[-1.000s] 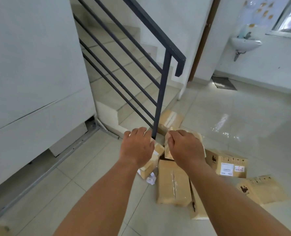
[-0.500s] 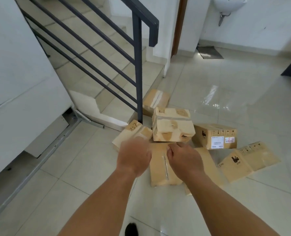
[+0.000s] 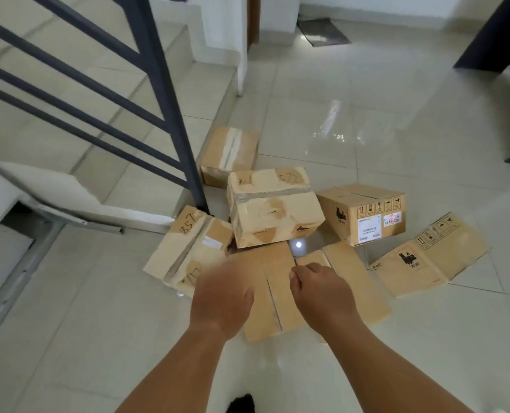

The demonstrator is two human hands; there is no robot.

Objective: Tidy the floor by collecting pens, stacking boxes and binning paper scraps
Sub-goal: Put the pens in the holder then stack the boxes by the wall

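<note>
Though the same pile is seen from the head view as half a second ago, the camera has been tipped further down toward the floor [image 3: 367, 114]. The taped box [image 3: 273, 208] marked 572 has been left where it was, tilted in the middle of the pile. Both hands are now held a bit further back from it, over the flat box [image 3: 274, 272] lying on the tiles. The left hand [image 3: 221, 296] is blurred and its fingers are tucked out of sight, so its grip can't be told. The right hand [image 3: 322, 289] is loosely curled, with nothing seen in it. The taped box is plain brown card, banded with clear tape, with paler scuffed patches on its side. It's flanked by the box marked 357 [image 3: 188, 248] on the left and the labelled box [image 3: 364, 213] on the right, near the foot of the railing post [image 3: 170, 99].
</note>
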